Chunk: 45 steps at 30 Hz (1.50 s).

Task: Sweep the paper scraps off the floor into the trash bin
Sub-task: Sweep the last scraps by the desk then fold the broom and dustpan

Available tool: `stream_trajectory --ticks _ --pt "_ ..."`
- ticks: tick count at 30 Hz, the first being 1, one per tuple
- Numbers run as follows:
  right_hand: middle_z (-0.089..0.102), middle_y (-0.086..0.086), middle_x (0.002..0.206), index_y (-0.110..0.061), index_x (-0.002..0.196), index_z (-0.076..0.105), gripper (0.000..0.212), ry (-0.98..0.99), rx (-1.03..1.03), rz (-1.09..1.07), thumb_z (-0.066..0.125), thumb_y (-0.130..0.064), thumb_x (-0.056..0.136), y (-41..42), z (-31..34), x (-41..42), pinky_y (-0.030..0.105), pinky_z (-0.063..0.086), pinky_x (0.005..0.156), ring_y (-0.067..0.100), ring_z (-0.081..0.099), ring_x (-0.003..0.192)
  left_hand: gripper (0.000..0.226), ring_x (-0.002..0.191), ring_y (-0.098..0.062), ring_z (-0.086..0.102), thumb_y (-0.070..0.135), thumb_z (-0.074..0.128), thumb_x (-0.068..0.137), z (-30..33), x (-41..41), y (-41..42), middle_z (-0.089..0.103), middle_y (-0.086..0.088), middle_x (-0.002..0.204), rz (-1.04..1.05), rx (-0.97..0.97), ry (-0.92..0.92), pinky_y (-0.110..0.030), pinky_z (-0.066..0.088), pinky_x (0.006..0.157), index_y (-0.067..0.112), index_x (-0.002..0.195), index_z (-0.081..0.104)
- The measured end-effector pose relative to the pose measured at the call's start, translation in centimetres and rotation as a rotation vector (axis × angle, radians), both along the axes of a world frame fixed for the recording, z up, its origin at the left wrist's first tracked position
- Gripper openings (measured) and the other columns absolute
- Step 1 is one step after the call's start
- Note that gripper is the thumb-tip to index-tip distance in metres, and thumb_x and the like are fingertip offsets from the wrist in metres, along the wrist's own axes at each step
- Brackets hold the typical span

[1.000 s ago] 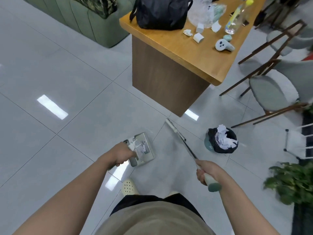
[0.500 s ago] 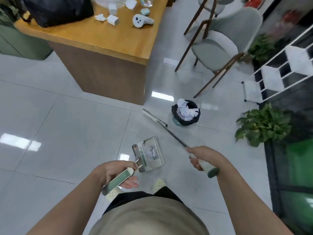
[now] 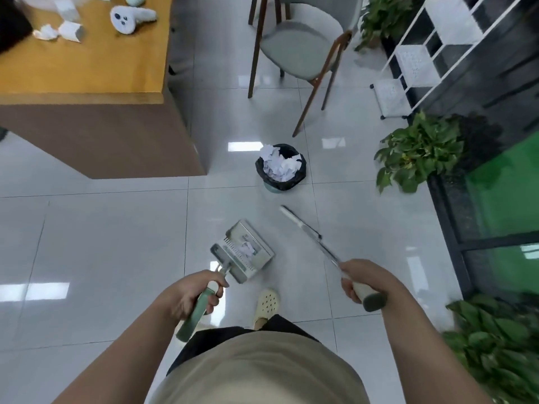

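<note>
My left hand [image 3: 192, 295] grips the green handle of a grey dustpan [image 3: 243, 252], which hangs low over the floor with a few white paper scraps [image 3: 247, 248] in its tray. My right hand [image 3: 363, 279] grips the handle end of a long broom [image 3: 303, 228]; its shaft slants forward and left toward the floor. A small trash bin [image 3: 280, 167] lined with a black bag stands ahead on the tiles, filled with crumpled white paper. The bin lies beyond both tools, apart from them.
A wooden desk [image 3: 87, 91] fills the upper left, holding paper bits and a white controller [image 3: 131, 16]. A grey chair [image 3: 300, 45] stands behind the bin. Potted plants [image 3: 420, 150] and a white rack [image 3: 414, 62] line the right side. My foot in a pale clog [image 3: 267, 306] is below the dustpan.
The view has swung right and moved closer to the bin. My left hand now grips the dustpan handle firmly, and the pan sits nearer the bin. The broom head has shifted right.
</note>
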State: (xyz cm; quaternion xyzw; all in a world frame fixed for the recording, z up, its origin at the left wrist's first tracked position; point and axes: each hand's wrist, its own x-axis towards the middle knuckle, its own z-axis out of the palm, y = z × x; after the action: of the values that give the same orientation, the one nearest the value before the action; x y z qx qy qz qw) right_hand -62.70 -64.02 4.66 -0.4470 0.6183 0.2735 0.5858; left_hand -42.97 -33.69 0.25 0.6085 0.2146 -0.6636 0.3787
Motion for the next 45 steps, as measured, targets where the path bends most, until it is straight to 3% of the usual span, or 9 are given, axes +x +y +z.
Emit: stream_trajectory --ticks 4,10,17,25,30,35,37,40,45 --pt "0.047 0.011 0.087 -0.005 0.096 0.051 0.008 -0.053 -0.025 -0.336 0.048 -0.011 0.100 1.1 -1.2 0.3 0.017 0.045 0.037 0.015 0.048 0.058 0.017 0.041 -0.014 0.032 0.003 0.058 0.088 0.8 0.3 -1.6 0.047 -0.005 0.064 0.054 -0.046 -0.076 -0.021 0.028 0.042 0.012 0.078 0.048" --pt "0.051 0.009 0.095 -0.010 0.120 0.049 0.021 -0.118 -0.017 -0.628 0.047 -0.017 0.101 2.2 -2.3 2.6 0.017 0.046 0.039 0.012 0.049 0.060 0.015 0.044 -0.018 0.033 0.016 0.065 0.063 4.1 3.1 -1.8 0.048 -0.007 0.064 -0.088 -0.166 -0.252 -0.025 0.033 0.047 0.009 0.062 0.053" --pt "0.051 0.004 0.094 -0.015 0.117 0.053 0.019 -0.189 0.092 -0.937 0.051 -0.012 0.098 4.2 -2.1 5.7 0.019 0.047 0.036 0.012 0.053 0.063 0.017 0.044 -0.020 0.033 0.017 0.063 0.061 8.9 7.8 -3.5 0.044 -0.011 0.055 -0.378 -0.177 -0.461 -0.027 0.034 0.049 0.004 0.059 0.052" --pt "0.051 0.004 0.087 -0.015 0.115 0.053 0.016 -0.139 0.089 -0.977 0.048 -0.015 0.099 6.0 -2.5 7.3 0.018 0.046 0.035 0.012 0.051 0.063 0.012 0.042 -0.020 0.038 0.008 0.064 0.078 10.9 8.3 -7.8 0.056 -0.010 0.057 -0.489 -0.148 -0.564 -0.024 0.029 0.046 0.004 0.070 0.056" --pt "0.050 0.006 0.088 -0.014 0.115 0.051 0.015 -0.149 0.079 -0.999 0.048 -0.016 0.100 6.5 -2.7 6.7 0.017 0.045 0.035 0.013 0.050 0.064 0.015 0.038 -0.017 0.039 0.014 0.061 0.083 7.8 6.5 -10.4 0.062 0.000 0.051 -0.837 -0.019 -0.666 -0.017 0.031 0.045 0.016 0.069 0.059" --pt "0.048 0.007 0.086 -0.011 0.110 0.050 0.011 -0.168 0.065 -0.995 0.046 -0.013 0.100 7.4 -3.3 6.0 0.016 0.046 0.038 0.014 0.049 0.061 0.011 0.032 -0.012 0.048 0.014 0.052 0.070 5.1 4.9 -11.8 0.060 0.005 0.046 -1.172 0.054 -0.793 -0.018 0.036 0.047 0.020 0.060 0.054" --pt "0.047 0.008 0.084 -0.009 0.110 0.050 0.012 -0.162 0.064 -0.960 0.043 -0.013 0.101 7.6 -3.5 5.6 0.016 0.044 0.040 0.014 0.048 0.059 0.009 0.045 -0.013 0.057 0.016 0.050 0.064 5.0 4.2 -12.1 0.061 0.006 0.056 -1.271 0.092 -0.872 -0.020 0.038 0.050 0.020 0.065 0.057" --pt "0.047 0.009 0.085 -0.008 0.110 0.048 0.012 -0.166 0.074 -0.941 0.042 -0.015 0.102 8.1 -4.0 4.9 0.017 0.042 0.040 0.013 0.046 0.056 0.004 0.076 -0.020 0.062 0.024 0.057 0.083 5.0 3.5 -12.1 0.061 0.004 0.078 -1.331 0.211 -1.048 -0.027 0.046 0.068 0.022 0.085 0.059" --pt "0.048 0.008 0.090 -0.010 0.115 0.049 0.017 -0.203 0.069 -0.937 0.041 -0.015 0.101 8.8 -4.2 4.3 0.020 0.044 0.044 0.013 0.047 0.057 0.014 0.080 -0.021 0.063 0.029 0.058 0.088 3.8 3.4 -10.6 0.067 0.006 0.089 -1.424 0.304 -1.195 -0.028 0.045 0.066 0.024 0.099 0.065"
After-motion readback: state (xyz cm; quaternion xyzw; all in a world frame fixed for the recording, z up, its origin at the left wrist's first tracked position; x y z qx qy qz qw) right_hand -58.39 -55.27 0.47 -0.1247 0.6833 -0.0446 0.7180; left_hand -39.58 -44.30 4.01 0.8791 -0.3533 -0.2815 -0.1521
